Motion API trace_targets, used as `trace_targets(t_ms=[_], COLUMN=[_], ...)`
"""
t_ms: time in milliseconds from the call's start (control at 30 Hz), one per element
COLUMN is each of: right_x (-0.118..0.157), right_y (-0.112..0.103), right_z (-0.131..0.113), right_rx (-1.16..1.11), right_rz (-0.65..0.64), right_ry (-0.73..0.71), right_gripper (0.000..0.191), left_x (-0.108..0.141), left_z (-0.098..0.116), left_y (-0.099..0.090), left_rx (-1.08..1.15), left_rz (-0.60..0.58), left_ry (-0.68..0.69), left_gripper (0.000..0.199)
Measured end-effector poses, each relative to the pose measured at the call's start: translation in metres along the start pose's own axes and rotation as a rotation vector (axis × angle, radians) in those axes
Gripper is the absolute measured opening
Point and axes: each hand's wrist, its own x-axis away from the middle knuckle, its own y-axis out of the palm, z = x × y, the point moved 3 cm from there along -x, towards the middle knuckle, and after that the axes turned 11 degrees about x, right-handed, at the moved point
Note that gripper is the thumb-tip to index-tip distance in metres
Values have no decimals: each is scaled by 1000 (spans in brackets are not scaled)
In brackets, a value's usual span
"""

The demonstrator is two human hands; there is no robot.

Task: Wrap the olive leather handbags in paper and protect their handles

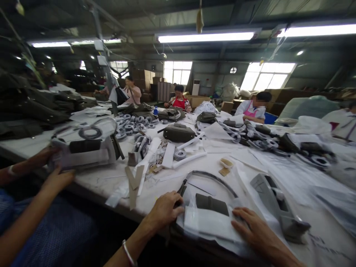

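Note:
In front of me lies an olive-green handbag [212, 204] partly wrapped in white paper and clear plastic, with its wrapped strap arching away over the table. At its left end my left hand [167, 208] has its fingers curled round the edge. My right hand [253, 227] rests against the right end, fingers stretched out and slightly apart. White wrapping [207, 221] covers the near side of the bag; its underside is hidden. Just right of my right hand, a second bag in grey wrapping [280, 207] lies on its side.
At left, a co-worker's hands [59, 180] hold another wrapped bag [87, 155]. Ahead are an olive bag [178, 132], coiled wrapped straps [180, 154], cardboard strips [134, 182] and a small tan tray [226, 162]. Several people sit across the table [111, 178].

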Motion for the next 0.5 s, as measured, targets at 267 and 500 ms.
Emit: trace_targets(t_ms=[267,500], right_x=[-17,-18], right_y=[6,36], right_z=[-94,-127], right_rx=[78,129], right_rz=[133,-59], right_ry=[-199,-226], right_gripper=[51,50], left_x=[-26,-92], left_z=[-27,-43], left_y=[-21,-3], left_rx=[-360,-595], left_rz=[145,13], left_ry=[-91,-108], left_gripper=[23,20])
